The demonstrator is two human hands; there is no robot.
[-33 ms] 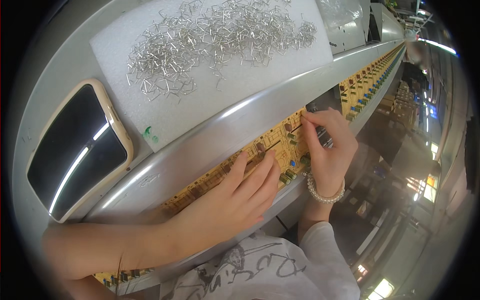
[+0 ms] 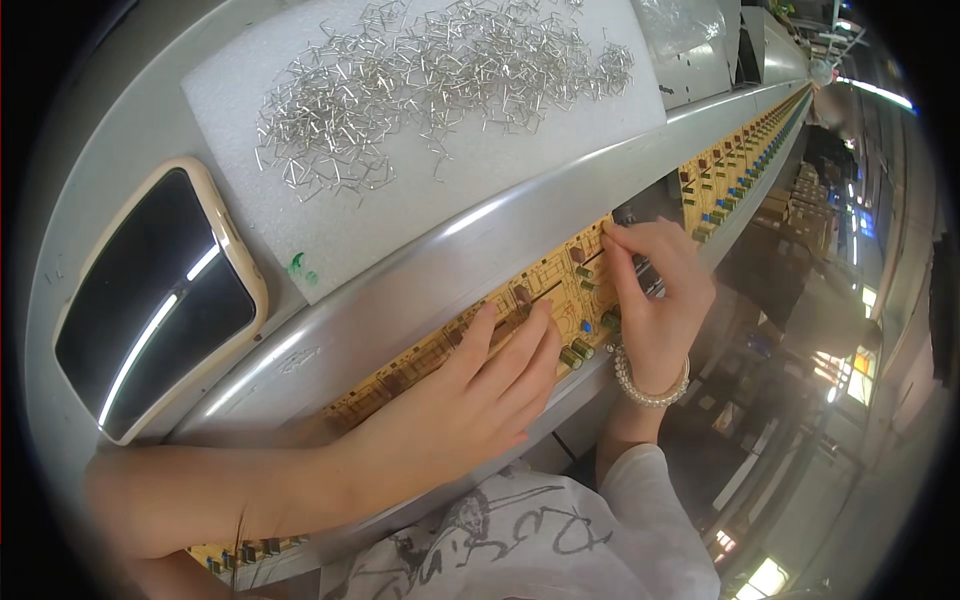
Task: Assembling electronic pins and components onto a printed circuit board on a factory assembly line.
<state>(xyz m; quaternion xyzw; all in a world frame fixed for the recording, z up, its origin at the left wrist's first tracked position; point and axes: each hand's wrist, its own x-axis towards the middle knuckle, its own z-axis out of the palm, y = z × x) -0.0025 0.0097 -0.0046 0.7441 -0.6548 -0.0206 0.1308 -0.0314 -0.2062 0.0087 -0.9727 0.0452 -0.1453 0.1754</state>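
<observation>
A yellow circuit board (image 2: 558, 272) with small dark, blue and green parts lies in a slanting line below a metal rail. My left hand (image 2: 490, 385) rests over it with fingers spread, fingertips at its surface. At the board's far right corner, my right hand (image 2: 665, 290) pinches thumb and forefinger together. Whatever is between those fingertips is too small to make out. Green cylindrical capacitors (image 2: 577, 353) stand by the near edge, between my hands. Many short bent metal wires (image 2: 480, 65) lie heaped on a white foam sheet (image 2: 500, 165) beyond the rail.
The metal rail (image 2: 480, 222) runs between foam and boards. At left lies a phone (image 2: 155, 300) with a dark screen and beige case. A row of more boards (image 2: 725, 165) stretches away to the far right. Clear plastic (image 2: 685, 25) lies behind the foam.
</observation>
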